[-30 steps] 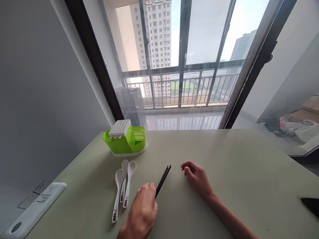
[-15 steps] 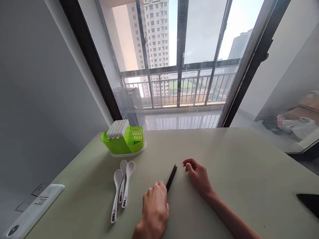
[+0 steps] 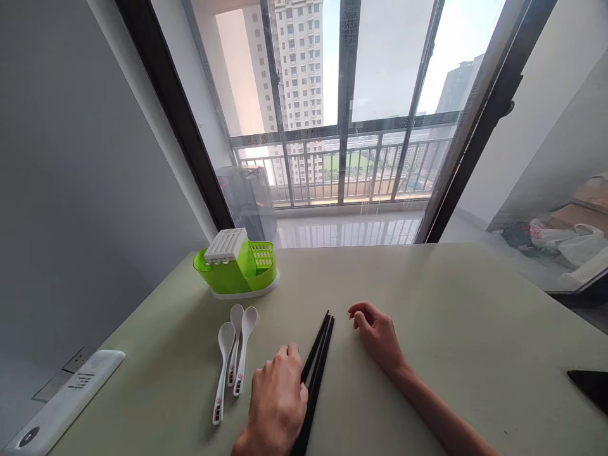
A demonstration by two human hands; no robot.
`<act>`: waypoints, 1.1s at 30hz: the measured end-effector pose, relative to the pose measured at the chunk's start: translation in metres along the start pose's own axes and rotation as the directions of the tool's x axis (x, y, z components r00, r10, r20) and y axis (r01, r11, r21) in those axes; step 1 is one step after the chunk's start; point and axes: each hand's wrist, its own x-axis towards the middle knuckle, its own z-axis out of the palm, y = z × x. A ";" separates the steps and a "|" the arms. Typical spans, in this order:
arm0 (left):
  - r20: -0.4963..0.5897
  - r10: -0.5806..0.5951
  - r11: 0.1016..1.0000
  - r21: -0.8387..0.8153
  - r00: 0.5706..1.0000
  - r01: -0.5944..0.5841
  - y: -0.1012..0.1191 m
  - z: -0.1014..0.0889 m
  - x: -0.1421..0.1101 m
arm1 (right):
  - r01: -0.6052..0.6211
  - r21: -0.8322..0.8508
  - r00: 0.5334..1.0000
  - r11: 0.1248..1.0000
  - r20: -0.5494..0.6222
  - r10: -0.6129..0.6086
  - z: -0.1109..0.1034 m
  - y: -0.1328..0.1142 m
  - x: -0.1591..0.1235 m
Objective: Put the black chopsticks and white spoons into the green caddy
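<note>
Several black chopsticks (image 3: pixel 319 373) lie on the table, with their tips fanned slightly apart and pointing away from me. My left hand (image 3: pixel 278 402) is closed over the left side of the bunch, its thumb against a chopstick that slants under the fingers. The hand hides part of that chopstick. Over on the right, my right hand (image 3: pixel 376 332) rests on the table, fingers loosely curled and holding nothing. Three white spoons (image 3: pixel 247 345) with printed handles lie to the left of my left hand, bowls pointing away.
A green utensil holder (image 3: pixel 223 277) with a white slotted top stands at the back left of the pale table (image 3: pixel 427 285). A white power strip (image 3: pixel 71 399) runs along the left edge. Some dark object (image 3: pixel 589 387) sits at the right edge. Behind is a glass sliding door.
My left hand has shifted left and toward me. The chopsticks, bunched together before, now show more of their length and are spread apart. My right hand has stayed still.
</note>
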 end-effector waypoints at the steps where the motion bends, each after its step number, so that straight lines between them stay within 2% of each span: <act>1: -0.015 -0.005 1.000 -0.016 1.000 0.004 -0.005 0.001 0.000 | 0.002 0.000 1.000 1.000 0.002 -0.002 0.000 -0.001 0.000; 3: -0.076 -0.008 0.999 -0.048 0.997 0.004 -0.018 0.004 0.003 | 0.001 -0.002 1.000 1.000 0.007 -0.001 0.000 -0.002 0.000; 6: -0.233 -0.022 0.999 -0.049 0.972 0.011 -0.041 0.008 0.009 | 0.003 0.001 1.000 1.000 0.004 -0.003 0.000 -0.002 0.000; 8: -0.312 -0.060 0.998 -0.015 0.948 0.059 -0.057 0.009 0.014 | 0.008 0.002 1.000 1.000 0.005 -0.008 0.000 -0.002 0.000; 11: -0.357 -0.149 0.984 0.038 0.922 0.173 -0.078 0.009 0.019 | 0.004 -0.017 1.000 1.000 0.009 -0.004 0.000 -0.003 -0.001; 15: -0.351 -0.277 0.945 0.070 0.894 0.320 -0.096 0.008 0.019 | 0.002 -0.030 1.000 1.000 0.005 -0.002 0.000 -0.004 -0.001; 18: -0.293 -0.330 0.927 0.078 0.897 0.367 -0.103 0.007 0.018 | 0.004 -0.032 1.000 0.999 0.009 -0.004 0.000 -0.003 -0.001; 23: -0.168 -0.329 0.935 0.079 0.929 0.346 -0.104 0.004 0.021 | 0.001 -0.029 1.000 1.000 0.015 -0.001 0.000 -0.001 -0.001; 33: -0.187 -0.310 0.945 0.044 0.932 0.323 -0.094 -0.001 0.035 | 0.000 -0.028 1.000 1.000 0.016 0.001 0.000 -0.002 -0.001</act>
